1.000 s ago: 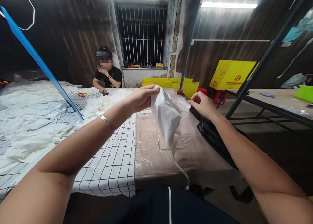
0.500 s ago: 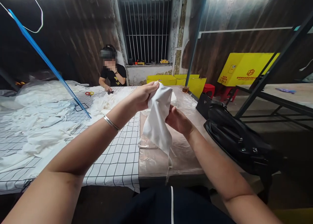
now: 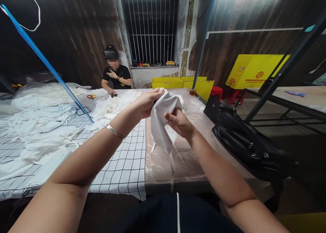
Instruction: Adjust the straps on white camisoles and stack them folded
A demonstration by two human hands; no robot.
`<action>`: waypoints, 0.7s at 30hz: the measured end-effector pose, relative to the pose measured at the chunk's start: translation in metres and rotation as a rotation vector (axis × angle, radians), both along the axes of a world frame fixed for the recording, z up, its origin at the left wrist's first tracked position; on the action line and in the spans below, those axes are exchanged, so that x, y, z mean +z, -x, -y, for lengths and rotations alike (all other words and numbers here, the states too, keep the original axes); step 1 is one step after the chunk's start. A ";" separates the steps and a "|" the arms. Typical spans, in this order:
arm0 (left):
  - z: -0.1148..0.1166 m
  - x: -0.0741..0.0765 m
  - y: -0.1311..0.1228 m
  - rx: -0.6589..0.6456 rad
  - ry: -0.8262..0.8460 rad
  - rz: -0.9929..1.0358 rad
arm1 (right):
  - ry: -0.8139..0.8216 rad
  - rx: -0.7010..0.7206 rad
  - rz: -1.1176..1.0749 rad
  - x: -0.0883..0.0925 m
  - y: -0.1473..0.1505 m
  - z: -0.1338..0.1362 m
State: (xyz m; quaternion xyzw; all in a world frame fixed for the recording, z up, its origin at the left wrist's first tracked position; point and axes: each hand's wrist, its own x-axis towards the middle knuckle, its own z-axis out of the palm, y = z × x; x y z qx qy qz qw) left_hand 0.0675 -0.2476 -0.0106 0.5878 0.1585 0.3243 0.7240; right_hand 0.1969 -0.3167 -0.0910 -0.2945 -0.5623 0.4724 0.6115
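My left hand (image 3: 147, 102) pinches the top edge of a small white cloth bag (image 3: 161, 126) and holds it up above the table. My right hand (image 3: 178, 122) grips the same bag from the right side, fingers curled into the fabric. A thin white drawstring (image 3: 172, 172) hangs down from the bag toward the table edge. A silver bangle (image 3: 115, 131) sits on my left wrist.
A black-checked white tablecloth (image 3: 122, 165) and a clear plastic sheet (image 3: 163, 161) cover the table. White cloth lies heaped (image 3: 40, 124) at the left. A black handbag (image 3: 244, 138) rests at the right edge. A person in black (image 3: 115, 75) sits at the far end. Yellow boxes (image 3: 252, 70) stand behind.
My right hand came in from the right and took hold of the bag; the bag is now more bunched between both hands. My view shifted slightly left and down.
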 end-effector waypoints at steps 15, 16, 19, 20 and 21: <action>-0.040 -0.020 0.019 0.376 0.066 0.067 | 0.364 0.339 0.407 -0.027 -0.051 0.038; -0.046 -0.020 0.023 0.405 0.061 0.081 | 0.372 0.288 0.471 -0.023 -0.062 0.043; -0.061 -0.023 0.036 0.507 0.060 0.141 | 0.386 0.004 0.582 -0.015 -0.106 0.058; -0.064 -0.024 0.039 0.537 0.064 0.158 | 0.388 -0.113 0.598 -0.013 -0.122 0.062; -0.064 -0.026 0.041 0.551 0.065 0.164 | 0.385 -0.233 0.610 -0.013 -0.138 0.064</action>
